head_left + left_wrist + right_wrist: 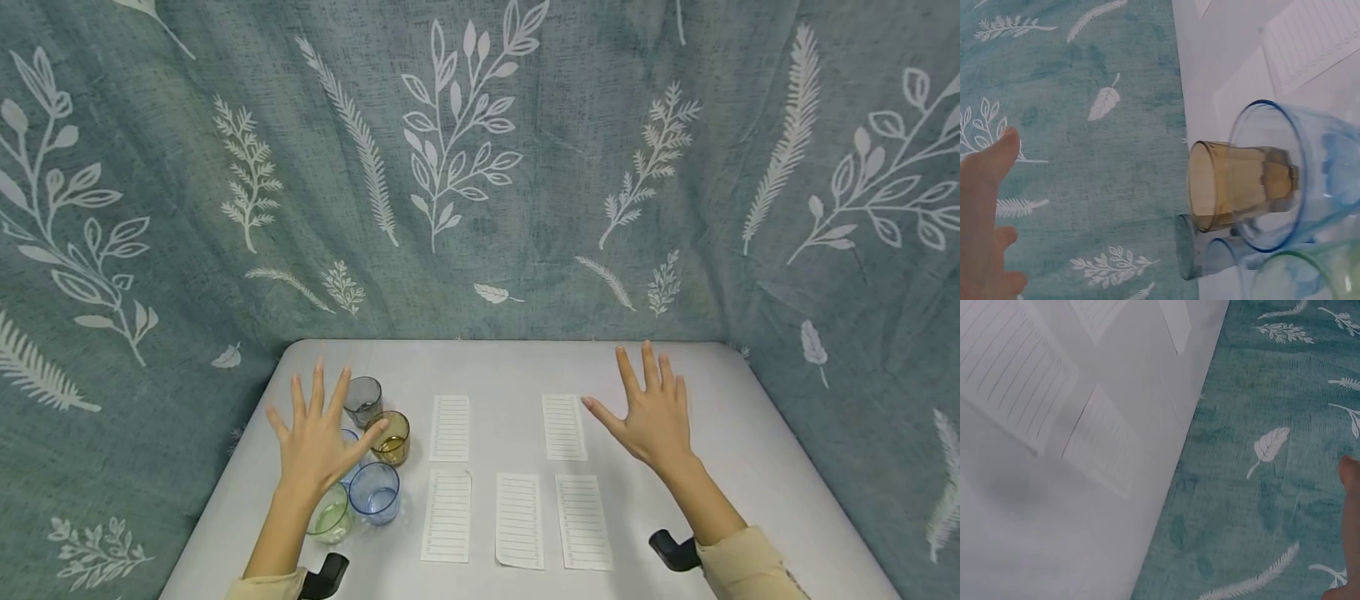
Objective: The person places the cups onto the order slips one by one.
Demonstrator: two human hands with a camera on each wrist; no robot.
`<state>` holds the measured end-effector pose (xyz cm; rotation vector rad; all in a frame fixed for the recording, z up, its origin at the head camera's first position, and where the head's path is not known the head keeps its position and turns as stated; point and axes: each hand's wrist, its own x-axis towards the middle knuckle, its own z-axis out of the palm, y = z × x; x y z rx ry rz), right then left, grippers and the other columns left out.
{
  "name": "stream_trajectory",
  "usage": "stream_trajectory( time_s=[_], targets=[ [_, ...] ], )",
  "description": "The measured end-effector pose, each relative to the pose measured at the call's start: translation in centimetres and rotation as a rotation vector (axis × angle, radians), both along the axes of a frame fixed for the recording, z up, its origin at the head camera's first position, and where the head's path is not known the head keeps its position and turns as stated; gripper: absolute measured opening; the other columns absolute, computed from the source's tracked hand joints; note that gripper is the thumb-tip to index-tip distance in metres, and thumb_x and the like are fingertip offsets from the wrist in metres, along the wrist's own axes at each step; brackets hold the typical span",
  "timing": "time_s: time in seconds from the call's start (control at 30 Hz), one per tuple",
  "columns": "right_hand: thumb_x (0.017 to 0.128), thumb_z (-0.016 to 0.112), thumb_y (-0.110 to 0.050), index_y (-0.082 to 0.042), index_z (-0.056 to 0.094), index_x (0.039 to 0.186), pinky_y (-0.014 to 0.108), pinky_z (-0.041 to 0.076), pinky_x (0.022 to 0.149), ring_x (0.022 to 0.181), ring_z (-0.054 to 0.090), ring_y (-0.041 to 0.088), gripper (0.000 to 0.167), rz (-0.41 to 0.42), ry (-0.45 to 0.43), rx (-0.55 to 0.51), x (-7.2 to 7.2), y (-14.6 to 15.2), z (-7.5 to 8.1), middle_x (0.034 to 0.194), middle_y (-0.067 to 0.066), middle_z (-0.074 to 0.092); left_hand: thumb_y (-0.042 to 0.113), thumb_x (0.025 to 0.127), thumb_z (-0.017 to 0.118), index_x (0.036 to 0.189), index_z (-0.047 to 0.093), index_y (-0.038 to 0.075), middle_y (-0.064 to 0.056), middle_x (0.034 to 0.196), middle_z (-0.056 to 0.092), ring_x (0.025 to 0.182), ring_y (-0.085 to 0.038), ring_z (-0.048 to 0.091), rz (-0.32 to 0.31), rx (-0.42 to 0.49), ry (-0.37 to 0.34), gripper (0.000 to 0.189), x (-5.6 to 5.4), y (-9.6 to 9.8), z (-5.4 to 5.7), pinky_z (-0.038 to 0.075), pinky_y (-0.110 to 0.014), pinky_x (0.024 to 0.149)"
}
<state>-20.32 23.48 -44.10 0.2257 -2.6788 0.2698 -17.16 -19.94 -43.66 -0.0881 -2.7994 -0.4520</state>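
Observation:
My left hand [311,442] is held up with its fingers spread, above a cluster of tinted glasses on the left of the table. In that cluster are a grey glass [363,400], an amber glass [392,440], a blue glass [375,496] and a green glass [330,515]. A second blue glass [349,437] is partly hidden behind my hand. On the other side, my right hand [654,417] is raised with spread fingers and holds nothing. Nearest to it is a lined paper sheet [564,427]. In the left wrist view the amber glass [1204,187] shows beyond the blue glass [1335,159].
More lined sheets lie on the white table [502,367]: one at back left [450,427], and a front row with a left sheet [447,517], a middle sheet [519,521] and a right sheet [583,522]. A leaf-patterned curtain [547,225] surrounds the table's back and sides.

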Motion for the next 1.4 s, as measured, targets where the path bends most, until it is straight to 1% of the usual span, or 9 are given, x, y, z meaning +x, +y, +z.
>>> stream_trajectory(
  time_s=[0.13, 0.37, 0.43, 0.57, 0.7, 0.87, 1.03, 1.23, 1.4],
  targets=[
    [0.081, 0.062, -0.055, -0.009, 0.029, 0.148, 0.069, 0.026, 0.101, 0.131, 0.024, 0.053, 0.087, 0.052, -0.014, -0.049, -1.0, -1.7, -1.3, 0.148, 0.03, 0.023, 0.068, 0.079, 0.055, 0.152, 0.019, 0.022, -0.026, 0.153, 0.012, 0.139, -0.047, -0.006, 0.025, 0.012, -0.043, 0.093, 0.8, -0.5, -1.1, -0.005, -0.079, 0.096],
    [0.086, 0.064, -0.044, -0.007, 0.026, 0.148, 0.066, 0.033, 0.099, 0.131, 0.028, 0.049, 0.081, 0.201, -0.142, -0.225, -2.7, -4.5, -3.7, 0.149, 0.027, 0.023, 0.07, 0.077, 0.056, 0.148, 0.027, 0.011, -0.034, 0.138, 0.038, 0.132, -0.055, 0.021, 0.12, 0.0, -0.086, 0.096, 2.3, -1.3, -3.1, 0.009, -0.079, 0.097],
    [0.087, 0.065, -0.042, -0.005, 0.028, 0.147, 0.064, 0.034, 0.099, 0.13, 0.032, 0.048, 0.08, 0.237, -0.157, -0.272, -3.3, -5.3, -4.4, 0.148, 0.027, 0.027, 0.065, 0.077, 0.061, 0.145, 0.032, 0.006, -0.033, 0.132, 0.046, 0.127, -0.055, 0.031, 0.152, 0.02, -0.052, 0.094, 2.8, -1.4, -3.8, 0.018, -0.078, 0.096],
    [0.086, 0.067, -0.039, -0.001, 0.034, 0.143, 0.06, 0.036, 0.101, 0.129, 0.037, 0.045, 0.076, 0.277, -0.169, -0.329, -4.3, -7.0, -5.9, 0.143, 0.027, 0.037, 0.048, 0.076, 0.072, 0.136, 0.042, -0.002, -0.033, 0.116, 0.057, 0.11, -0.053, 0.05, 0.229, 0.107, 0.088, 0.084, 3.8, -1.7, -5.7, 0.039, -0.069, 0.086],
    [0.086, 0.068, -0.037, -0.001, 0.038, 0.141, 0.057, 0.037, 0.102, 0.129, 0.039, 0.042, 0.072, 0.31, -0.188, -0.363, -5.2, -9.1, -7.6, 0.141, 0.026, 0.04, 0.037, 0.074, 0.076, 0.133, 0.042, -0.005, -0.036, 0.118, 0.05, 0.109, -0.053, 0.045, 0.292, 0.199, 0.138, 0.08, 4.8, -2.0, -7.4, 0.042, -0.065, 0.08],
    [0.086, 0.068, -0.034, 0.0, 0.042, 0.139, 0.052, 0.037, 0.104, 0.129, 0.041, 0.039, 0.068, 0.351, -0.213, -0.379, -6.0, -11.3, -9.9, 0.141, 0.022, 0.043, 0.036, 0.073, 0.076, 0.137, 0.036, -0.008, -0.039, 0.131, 0.036, 0.119, -0.056, 0.034, 0.314, 0.27, 0.086, 0.088, 5.6, -2.1, -9.1, 0.036, -0.072, 0.084],
    [0.087, 0.067, -0.032, 0.0, 0.042, 0.139, 0.053, 0.036, 0.105, 0.129, 0.04, 0.039, 0.066, 0.377, -0.258, -0.385, -6.7, -12.8, -12.0, 0.142, 0.022, 0.042, 0.035, 0.075, 0.075, 0.139, 0.032, -0.01, -0.04, 0.134, 0.033, 0.122, -0.057, 0.031, 0.309, 0.365, 0.042, 0.089, 6.0, -1.9, -10.4, 0.031, -0.074, 0.089],
    [0.088, 0.065, -0.034, -0.001, 0.04, 0.14, 0.052, 0.033, 0.107, 0.132, 0.037, 0.039, 0.066, 0.381, -0.351, -0.388, -7.0, -14.3, -13.3, 0.144, 0.023, 0.038, 0.03, 0.074, 0.076, 0.139, 0.027, -0.014, -0.04, 0.136, 0.032, 0.123, -0.057, 0.031, 0.311, 0.528, -0.003, 0.093, 6.3, -1.5, -11.3, 0.027, -0.07, 0.099],
    [0.088, 0.064, -0.035, -0.002, 0.041, 0.14, 0.05, 0.03, 0.109, 0.133, 0.036, 0.038, 0.066, 0.384, -0.417, -0.359, -6.8, -15.5, -14.3, 0.145, 0.021, 0.038, 0.025, 0.073, 0.078, 0.141, 0.025, -0.012, -0.038, 0.137, 0.033, 0.123, -0.054, 0.035, 0.315, 0.663, 0.017, 0.094, 6.5, -1.3, -11.8, 0.03, -0.064, 0.101]
  ],
)
